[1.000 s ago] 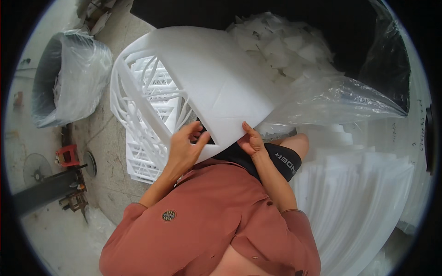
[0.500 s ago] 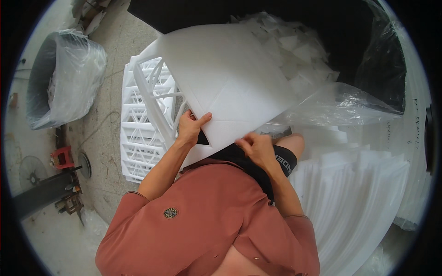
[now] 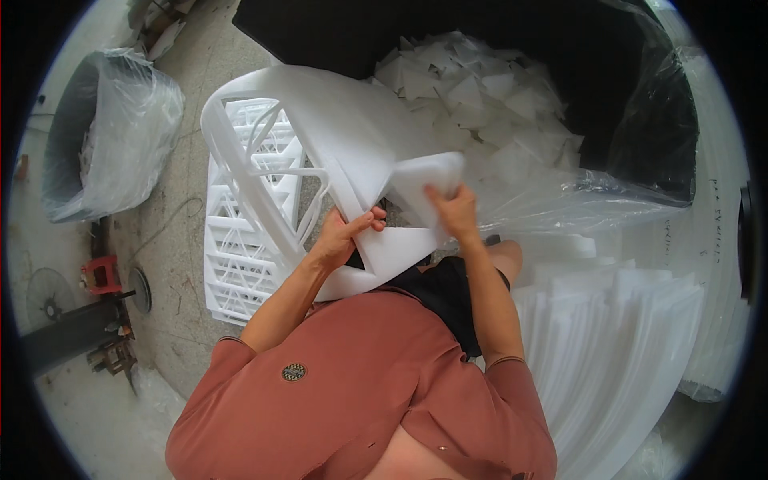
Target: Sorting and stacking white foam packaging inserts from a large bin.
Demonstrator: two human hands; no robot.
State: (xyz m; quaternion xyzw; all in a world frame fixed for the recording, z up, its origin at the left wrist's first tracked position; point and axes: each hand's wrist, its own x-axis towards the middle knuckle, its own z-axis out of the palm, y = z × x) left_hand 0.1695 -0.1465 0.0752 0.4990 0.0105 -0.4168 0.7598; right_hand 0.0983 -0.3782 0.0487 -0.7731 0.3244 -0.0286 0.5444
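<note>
A white foam sheet [image 3: 344, 112] is held over the lap of a person in a rust-coloured shirt [image 3: 320, 400] and black shorts [image 3: 448, 292], its near edge brought close to the waist. The sheet's inner edge, beside a long cut-out opening, is gripped by the left hand [image 3: 342, 237], the thumb and fingers closed narrowly around it. A raised, bent flap [image 3: 428, 170] is held by the right hand [image 3: 456, 212], whose fingertips are blurred; whether the flap is fully detached cannot be told. To the left, a stack of slatted white frames [image 3: 240, 264] is seen on the concrete floor [image 3: 172, 320], near a bin [image 3: 64, 168] draped in clear plastic. Beyond the sheet, a heap of white scraps [image 3: 480, 88] is backed by a black panel [image 3: 336, 32]. To the right, many white sheets [image 3: 608, 336] are ranged side by side, partly curved by the lens.
</note>
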